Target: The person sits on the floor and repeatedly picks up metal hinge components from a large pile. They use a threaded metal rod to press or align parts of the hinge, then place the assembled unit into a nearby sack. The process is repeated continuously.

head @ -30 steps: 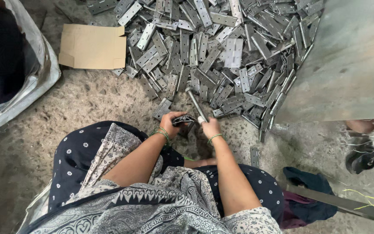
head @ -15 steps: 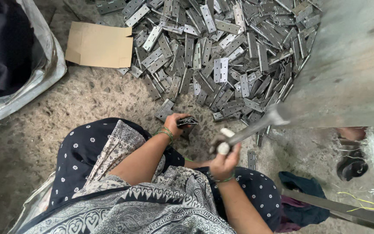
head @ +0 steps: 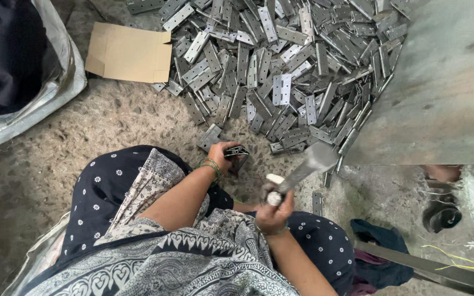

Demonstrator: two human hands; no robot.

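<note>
Concrete floor (head: 111, 126) | tan flat cardboard sheet (head: 129, 53) upper left, beside hinge pile (head: 281, 66)

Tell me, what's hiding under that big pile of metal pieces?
The pile of metal hinges lies on the rough speckled floor, which shows around its edges. One corner of the flat cardboard tucks under it. Anything deeper is covered.

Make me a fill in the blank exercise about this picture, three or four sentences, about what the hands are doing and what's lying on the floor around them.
1. The left hand holds a small metal ____ down on the floor.
2. The right hand grips a hammer that is ____ above the floor.
3. Beyond the hands lies a big ____ of metal hinges.
4. A flat piece of ____ lies at the pile's left edge.

Missing words: hinge; raised; pile; cardboard
</note>
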